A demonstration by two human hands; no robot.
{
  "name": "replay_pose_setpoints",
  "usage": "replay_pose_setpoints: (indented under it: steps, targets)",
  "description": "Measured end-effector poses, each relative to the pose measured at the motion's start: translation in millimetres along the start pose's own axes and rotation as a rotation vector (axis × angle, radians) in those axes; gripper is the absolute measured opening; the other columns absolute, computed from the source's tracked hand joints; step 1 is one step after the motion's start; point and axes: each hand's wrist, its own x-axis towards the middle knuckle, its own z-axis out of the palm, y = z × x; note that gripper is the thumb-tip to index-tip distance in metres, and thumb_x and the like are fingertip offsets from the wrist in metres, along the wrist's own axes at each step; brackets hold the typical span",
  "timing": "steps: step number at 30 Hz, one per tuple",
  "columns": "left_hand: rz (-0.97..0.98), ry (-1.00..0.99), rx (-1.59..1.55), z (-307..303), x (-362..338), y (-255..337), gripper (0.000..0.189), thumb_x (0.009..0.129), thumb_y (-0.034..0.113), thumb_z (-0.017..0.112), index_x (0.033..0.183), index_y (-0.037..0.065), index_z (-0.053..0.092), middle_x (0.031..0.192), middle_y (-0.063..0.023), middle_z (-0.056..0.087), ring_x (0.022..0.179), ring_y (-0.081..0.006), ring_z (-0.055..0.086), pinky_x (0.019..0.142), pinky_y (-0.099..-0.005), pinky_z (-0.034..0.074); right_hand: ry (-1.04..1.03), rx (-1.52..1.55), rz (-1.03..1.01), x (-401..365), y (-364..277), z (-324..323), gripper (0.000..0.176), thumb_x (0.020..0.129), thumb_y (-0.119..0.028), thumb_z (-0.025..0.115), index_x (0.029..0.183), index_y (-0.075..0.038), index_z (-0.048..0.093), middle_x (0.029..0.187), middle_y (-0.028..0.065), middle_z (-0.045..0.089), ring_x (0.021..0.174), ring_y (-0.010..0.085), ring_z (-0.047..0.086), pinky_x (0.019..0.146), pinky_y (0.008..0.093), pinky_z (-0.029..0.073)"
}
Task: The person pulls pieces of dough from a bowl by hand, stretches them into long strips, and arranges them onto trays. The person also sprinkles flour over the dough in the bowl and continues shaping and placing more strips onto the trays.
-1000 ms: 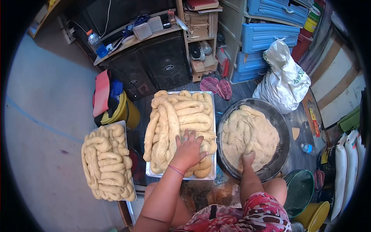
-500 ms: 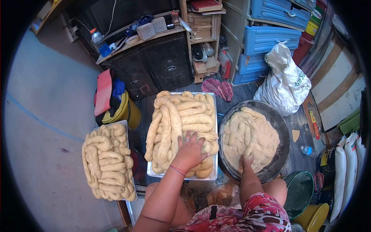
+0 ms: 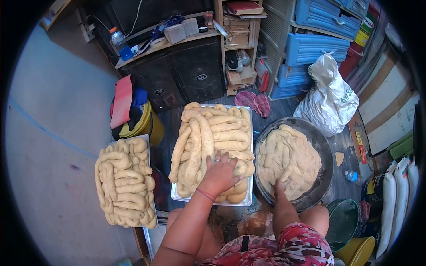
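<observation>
My left hand [image 3: 220,173] lies with spread fingers on the thick dough ropes [image 3: 228,136] piled on a metal tray [image 3: 249,195] in the middle. There is a ring on one finger and a thin band round the wrist. At the near side of a wide dark basin [image 3: 327,177], my right hand [image 3: 280,186] is closed on the end of a dough strip. Its fingertips are partly hidden by the dough. A large mass of soft dough [image 3: 295,153] fills the basin. On the left, a second tray [image 3: 147,146] holds a heap of similar dough ropes [image 3: 128,188].
Behind stand a black cabinet [image 3: 195,80], pink slippers [image 3: 261,104], blue drawers [image 3: 315,48] and a white sack [image 3: 328,99]. A yellow bucket [image 3: 153,128] is between trays and cabinet. At right are a small bottle [image 3: 353,176], a green bucket [image 3: 344,221] and white bags [image 3: 390,204].
The whole view has shifted slightly, so the trays appear a little further right. My right hand has moved slightly left and toward me at the basin; my left hand stays on the ropes.
</observation>
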Motion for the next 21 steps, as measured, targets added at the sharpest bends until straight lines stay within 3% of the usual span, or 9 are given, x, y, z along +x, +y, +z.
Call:
replay_pose_setpoints:
  steps: [3, 5, 6, 8, 11, 15, 18, 21]
  targets:
    - [0.007, -0.006, 0.004, -1, 0, -1, 0.06, 0.081, 0.045, 0.058, 0.127, 0.009, 0.046, 0.137, -0.0211, 0.037, 0.132, -0.0394, 0.025, 0.102, -0.0625, 0.018, 0.024, 0.014, 0.01, -2, 3, 2, 0.059, 0.073, -0.02, 0.063, 0.123, 0.002, 0.039, 0.109, 0.0215, 0.055, 0.1, 0.0352, 0.055, 0.086, 0.041, 0.042]
    - [0.004, -0.025, -0.005, -1, -1, -2, 0.061, 0.081, 0.045, 0.058, 0.127, 0.009, 0.046, 0.137, -0.0209, 0.037, 0.132, -0.0395, 0.026, 0.102, -0.0625, 0.019, -0.016, 0.017, -0.076, 5, 12, 2, 0.044, 0.073, -0.012, 0.061, 0.113, 0.0, 0.046, 0.097, 0.0133, 0.057, 0.083, 0.0258, 0.057, 0.074, 0.036, 0.047]
    - [0.003, -0.025, -0.006, -1, -1, -2, 0.061, 0.081, 0.045, 0.058, 0.127, 0.009, 0.046, 0.137, -0.0209, 0.037, 0.132, -0.0395, 0.026, 0.102, -0.0625, 0.019, -0.016, 0.016, -0.077, 7, 12, -1, 0.044, 0.073, -0.012, 0.061, 0.113, 0.0, 0.046, 0.097, 0.0133, 0.057, 0.083, 0.0258, 0.057, 0.074, 0.036, 0.047]
    - [0.001, -0.026, -0.01, 0, -1, -3, 0.061, 0.081, 0.045, 0.058, 0.127, 0.009, 0.045, 0.137, -0.0207, 0.038, 0.132, -0.0395, 0.026, 0.102, -0.0625, 0.019, -0.135, 0.056, 0.042, 10, 13, -8, 0.04, 0.075, -0.009, 0.06, 0.111, 0.0, 0.047, 0.095, 0.0123, 0.058, 0.079, 0.0235, 0.058, 0.067, 0.0344, 0.048]
    - [0.021, 0.073, 0.038, 9, -1, -5, 0.058, 0.079, 0.046, 0.059, 0.122, 0.009, 0.049, 0.131, -0.0173, 0.043, 0.127, -0.0382, 0.033, 0.099, -0.0585, 0.023, -0.151, 0.08, 0.091, 2, 1, -12, 0.039, 0.075, -0.006, 0.059, 0.112, -0.001, 0.047, 0.094, 0.0107, 0.058, 0.076, 0.0218, 0.057, 0.063, 0.0336, 0.048]
    - [0.018, 0.053, 0.03, 8, 0, -4, 0.059, 0.079, 0.046, 0.058, 0.123, 0.009, 0.048, 0.132, -0.0179, 0.043, 0.127, -0.039, 0.032, 0.099, -0.0592, 0.022, -0.124, 0.163, 0.07, -1, 3, -8, 0.042, 0.075, -0.006, 0.06, 0.114, -0.002, 0.046, 0.096, 0.0107, 0.058, 0.077, 0.0222, 0.057, 0.064, 0.0342, 0.048]
    - [0.019, 0.019, 0.021, 8, 1, -3, 0.06, 0.08, 0.046, 0.058, 0.125, 0.009, 0.047, 0.133, -0.0182, 0.042, 0.129, -0.0396, 0.031, 0.1, -0.0604, 0.021, -0.147, 0.265, 0.039, 8, 24, 1, 0.045, 0.072, -0.006, 0.058, 0.115, 0.002, 0.047, 0.103, 0.0171, 0.056, 0.087, 0.0292, 0.057, 0.075, 0.0354, 0.047]
    - [0.016, -0.005, 0.03, 8, 2, -2, 0.06, 0.08, 0.046, 0.058, 0.126, 0.009, 0.046, 0.133, -0.0177, 0.042, 0.129, -0.0394, 0.031, 0.1, -0.0615, 0.02, -0.091, 0.069, -0.057, 8, 26, 3, 0.05, 0.071, -0.013, 0.063, 0.116, -0.001, 0.048, 0.109, 0.0184, 0.054, 0.094, 0.0327, 0.056, 0.082, 0.0408, 0.045]
